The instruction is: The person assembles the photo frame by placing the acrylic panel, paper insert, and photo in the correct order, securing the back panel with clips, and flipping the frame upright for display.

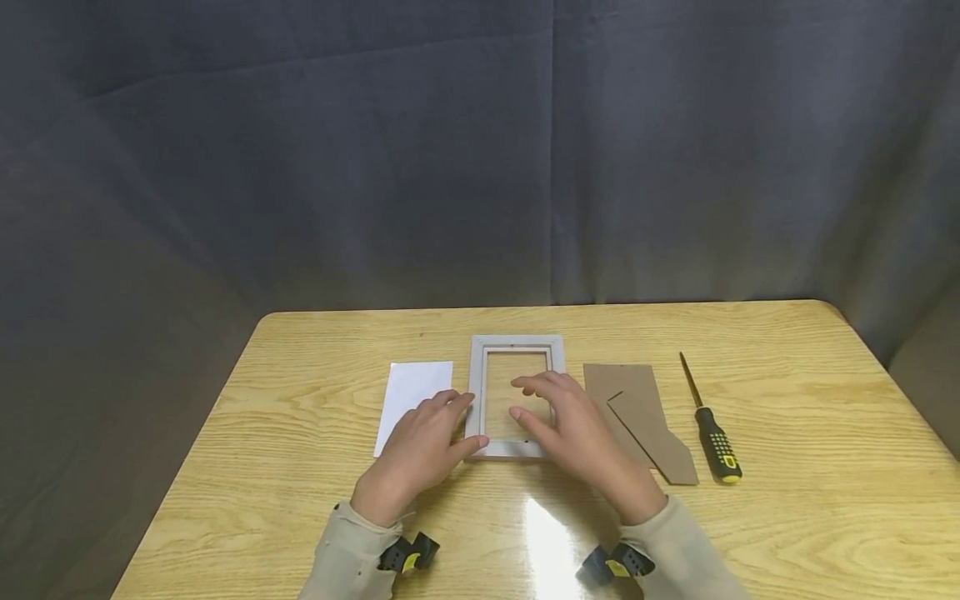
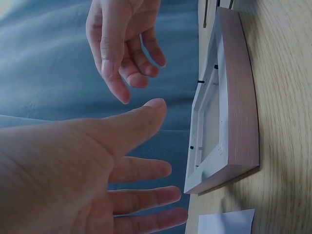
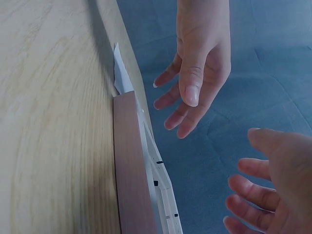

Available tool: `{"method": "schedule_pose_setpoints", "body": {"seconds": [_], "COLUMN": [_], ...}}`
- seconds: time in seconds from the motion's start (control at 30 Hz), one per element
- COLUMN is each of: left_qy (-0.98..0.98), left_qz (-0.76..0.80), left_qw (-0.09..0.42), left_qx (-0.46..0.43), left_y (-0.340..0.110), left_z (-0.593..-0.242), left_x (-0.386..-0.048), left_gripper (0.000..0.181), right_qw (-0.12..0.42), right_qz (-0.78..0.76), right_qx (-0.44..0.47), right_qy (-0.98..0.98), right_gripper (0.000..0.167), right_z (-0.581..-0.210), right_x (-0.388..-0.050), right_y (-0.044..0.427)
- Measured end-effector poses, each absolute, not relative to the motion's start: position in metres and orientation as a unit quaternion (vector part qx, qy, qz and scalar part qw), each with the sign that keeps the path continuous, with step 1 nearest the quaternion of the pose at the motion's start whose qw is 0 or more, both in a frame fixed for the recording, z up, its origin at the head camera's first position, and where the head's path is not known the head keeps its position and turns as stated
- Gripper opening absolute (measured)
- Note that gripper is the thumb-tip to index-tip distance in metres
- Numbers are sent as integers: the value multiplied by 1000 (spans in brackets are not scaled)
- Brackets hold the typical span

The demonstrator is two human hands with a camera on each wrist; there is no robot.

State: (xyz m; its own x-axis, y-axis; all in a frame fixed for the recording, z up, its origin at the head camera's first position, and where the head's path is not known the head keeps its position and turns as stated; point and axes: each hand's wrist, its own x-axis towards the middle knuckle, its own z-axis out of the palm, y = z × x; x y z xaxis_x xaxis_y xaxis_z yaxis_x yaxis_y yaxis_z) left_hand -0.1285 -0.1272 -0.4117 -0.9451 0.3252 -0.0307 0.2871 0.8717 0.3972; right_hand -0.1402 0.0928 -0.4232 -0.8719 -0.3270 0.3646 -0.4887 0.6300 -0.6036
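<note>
A pale picture frame [image 1: 517, 341] lies flat on the table, with wood-coloured outer sides and small dark tabs along its inner edge. Over its left side hovers my left hand [image 1: 423, 446], fingers extended and thumb spread. My right hand [image 1: 573, 425] is above the frame's right side, its fingers loosely bent. In the left wrist view, both the left hand [image 2: 97, 170] and the right hand [image 2: 126, 44] are apart from the picture frame [image 2: 241, 92]. Nothing is held in either hand.
A white sheet of paper [image 1: 412, 396] lies left of the frame. To the right is a brown backing board [image 1: 626, 383] with a stand flap. Farther right lies a black-and-yellow screwdriver [image 1: 716, 437]. A dark curtain [image 1: 450, 167] hangs behind the wooden table [image 1: 810, 400].
</note>
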Motion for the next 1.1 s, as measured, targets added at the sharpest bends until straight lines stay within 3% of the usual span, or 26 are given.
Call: {"method": "schedule_pose_setpoints", "body": {"seconds": [0.53,0.87,1.1], "left_qy": [974,980,983], "left_qz": [189,194,180], "left_qw": [20,-36,-23], "left_qx": [122,16,-30], "left_y": [-137,-151,-159], "left_z": [-413,-413,-417], "left_x": [-133,-139,-145], "left_gripper": [62,62,79], "right_qw": [113,112,106], "right_qz": [363,363,360], "right_qx": [231,237,237], "right_qy": [-896,-894,-896], "right_gripper": [35,35,35], "right_z": [-427,-427,-428], "right_x": [-141,-141,-141], "right_y": [93,89,90]}}
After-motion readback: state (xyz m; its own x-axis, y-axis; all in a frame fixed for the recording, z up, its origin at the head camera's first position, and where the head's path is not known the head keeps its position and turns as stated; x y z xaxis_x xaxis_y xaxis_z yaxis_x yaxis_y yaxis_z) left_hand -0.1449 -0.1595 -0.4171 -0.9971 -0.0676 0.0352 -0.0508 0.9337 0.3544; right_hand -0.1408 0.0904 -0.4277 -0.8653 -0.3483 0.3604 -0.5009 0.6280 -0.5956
